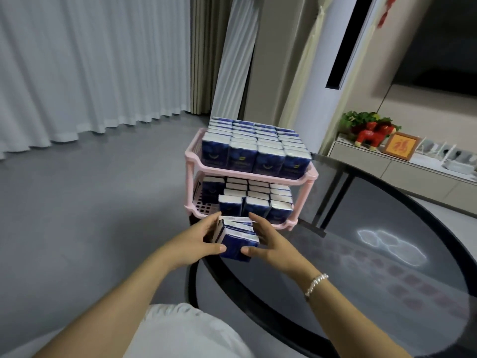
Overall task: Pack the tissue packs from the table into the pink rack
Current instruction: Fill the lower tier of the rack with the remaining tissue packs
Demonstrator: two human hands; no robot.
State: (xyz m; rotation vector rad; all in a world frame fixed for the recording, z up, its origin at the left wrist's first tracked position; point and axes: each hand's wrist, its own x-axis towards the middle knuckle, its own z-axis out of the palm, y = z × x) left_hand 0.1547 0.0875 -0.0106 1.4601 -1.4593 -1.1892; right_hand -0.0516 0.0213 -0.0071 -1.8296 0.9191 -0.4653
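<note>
Tissue packs (236, 241): 1 bunch, both grips clamped | left hand (200, 241) | right hand (268, 245) | pink rack (247, 174): 2 tiers

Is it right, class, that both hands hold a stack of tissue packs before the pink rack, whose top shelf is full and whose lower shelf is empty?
Not quite. The head view shows the lower shelf partly filled with tissue packs, bare only at its front left. The rest stands: the left hand and right hand hold the stack of tissue packs before the pink rack, and the top shelf is full.
</note>
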